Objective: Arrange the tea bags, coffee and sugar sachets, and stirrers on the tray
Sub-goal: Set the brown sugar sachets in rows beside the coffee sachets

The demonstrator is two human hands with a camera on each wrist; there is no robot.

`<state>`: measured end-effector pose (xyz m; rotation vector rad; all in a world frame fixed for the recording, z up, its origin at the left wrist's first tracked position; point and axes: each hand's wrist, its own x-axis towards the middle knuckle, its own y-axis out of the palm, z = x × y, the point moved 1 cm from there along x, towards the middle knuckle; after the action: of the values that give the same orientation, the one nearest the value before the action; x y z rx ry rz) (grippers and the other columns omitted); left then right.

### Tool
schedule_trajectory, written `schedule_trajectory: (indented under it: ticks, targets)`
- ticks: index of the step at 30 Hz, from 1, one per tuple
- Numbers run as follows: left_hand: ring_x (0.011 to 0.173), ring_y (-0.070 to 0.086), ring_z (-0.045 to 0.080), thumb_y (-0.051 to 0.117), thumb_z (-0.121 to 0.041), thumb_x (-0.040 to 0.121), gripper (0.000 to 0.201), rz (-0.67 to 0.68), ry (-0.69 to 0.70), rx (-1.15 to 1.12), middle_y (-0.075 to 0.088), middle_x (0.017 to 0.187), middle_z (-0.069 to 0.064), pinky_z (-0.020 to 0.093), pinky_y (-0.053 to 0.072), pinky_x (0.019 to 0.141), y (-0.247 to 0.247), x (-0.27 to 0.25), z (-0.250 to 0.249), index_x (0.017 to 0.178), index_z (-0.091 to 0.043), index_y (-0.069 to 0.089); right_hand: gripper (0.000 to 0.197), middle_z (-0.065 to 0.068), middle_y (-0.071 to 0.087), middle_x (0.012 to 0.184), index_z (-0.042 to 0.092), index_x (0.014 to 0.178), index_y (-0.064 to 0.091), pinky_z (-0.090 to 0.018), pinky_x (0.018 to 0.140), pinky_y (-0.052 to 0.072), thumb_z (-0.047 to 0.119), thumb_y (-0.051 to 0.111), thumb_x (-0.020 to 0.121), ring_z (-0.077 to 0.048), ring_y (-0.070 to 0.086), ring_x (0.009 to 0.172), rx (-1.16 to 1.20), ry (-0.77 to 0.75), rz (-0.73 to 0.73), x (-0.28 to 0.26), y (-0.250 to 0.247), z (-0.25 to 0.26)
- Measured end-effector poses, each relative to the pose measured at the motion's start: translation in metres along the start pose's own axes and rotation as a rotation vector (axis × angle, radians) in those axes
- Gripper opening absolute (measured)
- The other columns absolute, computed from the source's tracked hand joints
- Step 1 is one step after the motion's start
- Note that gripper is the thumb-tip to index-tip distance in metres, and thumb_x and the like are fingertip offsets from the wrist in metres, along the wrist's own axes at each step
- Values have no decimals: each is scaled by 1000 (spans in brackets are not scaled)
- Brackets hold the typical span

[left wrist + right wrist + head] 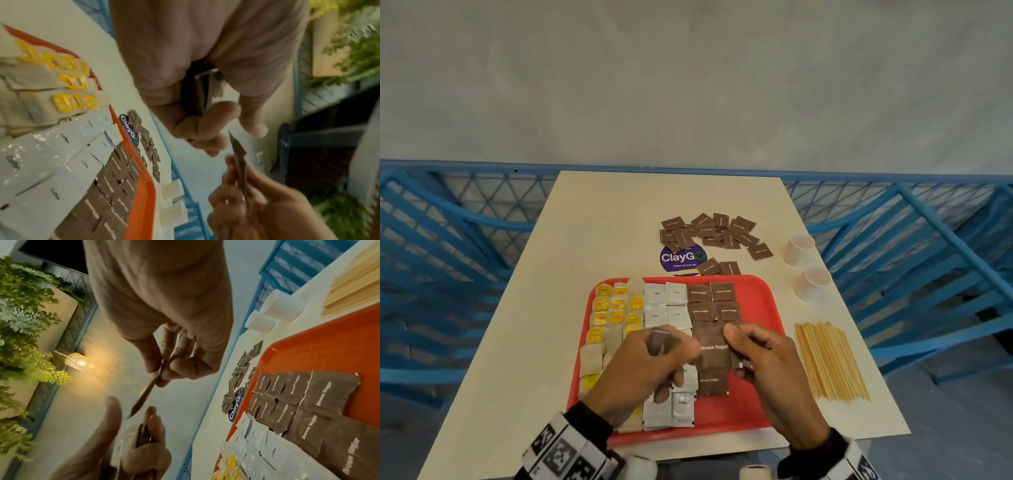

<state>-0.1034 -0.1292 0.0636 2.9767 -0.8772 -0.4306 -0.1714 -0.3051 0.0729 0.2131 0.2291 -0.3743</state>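
On the red tray point(756, 301) lie rows of yellow-tagged tea bags point(616, 308) at the left, white coffee sachets point(666, 301) in the middle and brown sugar sachets point(710, 301) to their right. Both hands hover over the tray's near half. My left hand point(650, 366) grips a small stack of brown sugar sachets point(207, 91). My right hand point(743, 346) pinches a single brown sugar sachet point(714, 349) between thumb and fingers, just right of the left hand and above the sugar column. Wooden stirrers point(828, 359) lie bundled on the table right of the tray.
A loose pile of brown sugar sachets point(712, 233) lies beyond the tray, partly over a purple sticker point(681, 258). Two white paper cups point(799, 248) lie on their sides near the table's right edge. Blue chairs and railing surround the table.
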Motion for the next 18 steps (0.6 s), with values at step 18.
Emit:
schedule_trajectory:
  ticks: [18]
  targets:
    - [49, 56, 10, 64, -21, 95, 23, -135, -73, 59, 67, 63, 2, 24, 40, 42, 4, 15, 24, 85, 0, 69, 14, -5, 65, 63, 6, 83, 75, -18, 53, 43, 19, 73, 87, -10, 54, 56, -347, -22, -92, 39, -65, -30]
